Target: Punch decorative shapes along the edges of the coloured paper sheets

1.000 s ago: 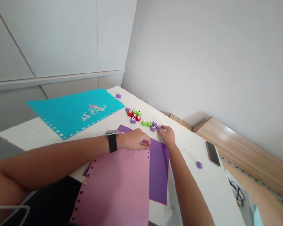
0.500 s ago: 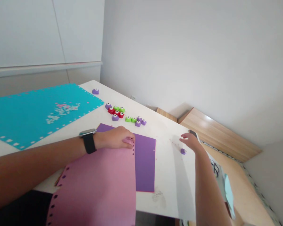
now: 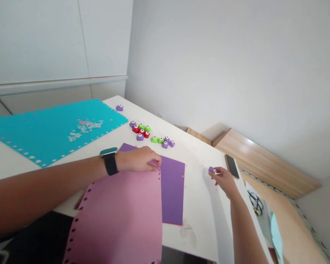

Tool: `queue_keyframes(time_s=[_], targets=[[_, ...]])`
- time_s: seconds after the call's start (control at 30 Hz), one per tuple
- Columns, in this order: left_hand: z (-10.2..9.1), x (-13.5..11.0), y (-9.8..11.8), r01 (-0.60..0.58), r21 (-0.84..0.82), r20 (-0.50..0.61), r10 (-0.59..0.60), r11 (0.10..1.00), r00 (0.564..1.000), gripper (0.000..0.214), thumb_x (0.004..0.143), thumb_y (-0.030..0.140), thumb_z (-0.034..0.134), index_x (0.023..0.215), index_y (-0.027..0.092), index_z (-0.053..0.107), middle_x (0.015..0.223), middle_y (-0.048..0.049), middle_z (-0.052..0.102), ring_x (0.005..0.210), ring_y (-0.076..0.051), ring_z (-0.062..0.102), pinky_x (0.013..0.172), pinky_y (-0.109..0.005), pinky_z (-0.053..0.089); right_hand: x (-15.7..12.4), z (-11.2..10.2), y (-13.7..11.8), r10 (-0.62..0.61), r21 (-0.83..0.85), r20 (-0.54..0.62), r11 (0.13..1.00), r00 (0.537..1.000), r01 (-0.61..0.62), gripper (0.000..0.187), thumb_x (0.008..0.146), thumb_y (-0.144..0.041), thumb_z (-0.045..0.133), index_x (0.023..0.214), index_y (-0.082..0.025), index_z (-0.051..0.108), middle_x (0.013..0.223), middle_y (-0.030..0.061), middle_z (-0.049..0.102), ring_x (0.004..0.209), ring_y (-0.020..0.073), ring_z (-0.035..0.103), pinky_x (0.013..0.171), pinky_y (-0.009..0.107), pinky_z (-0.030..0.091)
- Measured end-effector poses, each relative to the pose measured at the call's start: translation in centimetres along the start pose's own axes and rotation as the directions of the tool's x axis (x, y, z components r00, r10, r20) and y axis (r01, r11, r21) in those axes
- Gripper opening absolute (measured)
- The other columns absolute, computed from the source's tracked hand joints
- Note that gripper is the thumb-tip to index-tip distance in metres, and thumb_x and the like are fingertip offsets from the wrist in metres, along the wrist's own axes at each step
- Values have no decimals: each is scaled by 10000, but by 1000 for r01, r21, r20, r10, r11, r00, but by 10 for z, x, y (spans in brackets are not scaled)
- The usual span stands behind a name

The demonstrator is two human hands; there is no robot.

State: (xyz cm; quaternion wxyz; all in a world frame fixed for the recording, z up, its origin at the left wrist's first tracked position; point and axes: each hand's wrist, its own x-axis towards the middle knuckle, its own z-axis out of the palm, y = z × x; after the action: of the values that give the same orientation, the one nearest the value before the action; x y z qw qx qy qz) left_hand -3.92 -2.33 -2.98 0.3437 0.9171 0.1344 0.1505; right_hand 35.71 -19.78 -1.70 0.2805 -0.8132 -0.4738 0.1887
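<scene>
Your right hand (image 3: 224, 180) sits at about 3 o'clock from the pink sheet (image 3: 115, 220), with thumb and fingers pressed together in a pinch on a purple punch (image 3: 211, 170), a chunky plastic craft punch with a white eye on top. A pale sliver beside it is too small to name. Your left hand (image 3: 139, 159) lies curled on the sheet's upper edge, fingers bunched, though the view does not settle whether they grip the paper or only press it. That edge is dotted with small punched holes, and the matte sheet overlaps a darker purple sheet (image 3: 172, 187) on the white counter (image 3: 198, 231). At 12 o'clock from your left hand, glossy red, green and purple punches (image 3: 145, 132) stand in a loose cluster. At 10 o'clock, a teal sheet (image 3: 44, 134) with a notched border carries a scatter of paper cutouts (image 3: 85, 126). A phone (image 3: 232, 166) lies just past your right hand at 1 o'clock.
</scene>
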Motion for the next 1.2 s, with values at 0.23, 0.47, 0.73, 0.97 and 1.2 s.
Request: queue_keyframes(time_s=[0.23,0.47,0.73,0.97,1.2], targets=[[-5,2,1,-8,-59,-50,5,998,999,150,907,309,670,1009,231,748,987,-21,782,922,-187,712,793,-226,449,-22,71,-102,-159,672,243,739,957,-48,425,701,-383,830,1032,-169,672,980,85,736,741,204,700,560,283,524],[-3,3,-7,24,-60,-62,-28,998,998,155,904,328,680,988,233,769,960,-22,789,906,-191,720,763,-225,456,-21,123,-124,-255,23,174,967,951,255,189,701,-333,786,777,-198,677,670,32,661,615,207,602,574,312,416],[-5,1,-6,51,-55,-42,-53,997,998,111,874,252,705,956,232,777,936,-22,801,862,-193,731,734,-231,458,-26,118,-115,-487,-21,270,860,831,510,497,761,-145,694,1235,-292,689,1059,82,664,862,252,639,778,364,488],[-10,0,-3,29,-34,-57,-31,999,998,116,878,249,708,971,231,775,959,-28,801,881,-197,732,744,-232,463,-28,123,-108,-502,129,246,865,829,486,270,844,-265,716,1114,-268,707,936,47,676,753,225,609,740,372,490],[-13,1,-7,40,0,-77,-40,999,996,161,894,307,686,991,220,780,950,-38,795,885,-209,728,728,-244,470,-41,124,-111,-499,173,261,866,826,469,270,813,-297,775,1074,-262,713,839,28,679,655,201,587,630,337,460]])
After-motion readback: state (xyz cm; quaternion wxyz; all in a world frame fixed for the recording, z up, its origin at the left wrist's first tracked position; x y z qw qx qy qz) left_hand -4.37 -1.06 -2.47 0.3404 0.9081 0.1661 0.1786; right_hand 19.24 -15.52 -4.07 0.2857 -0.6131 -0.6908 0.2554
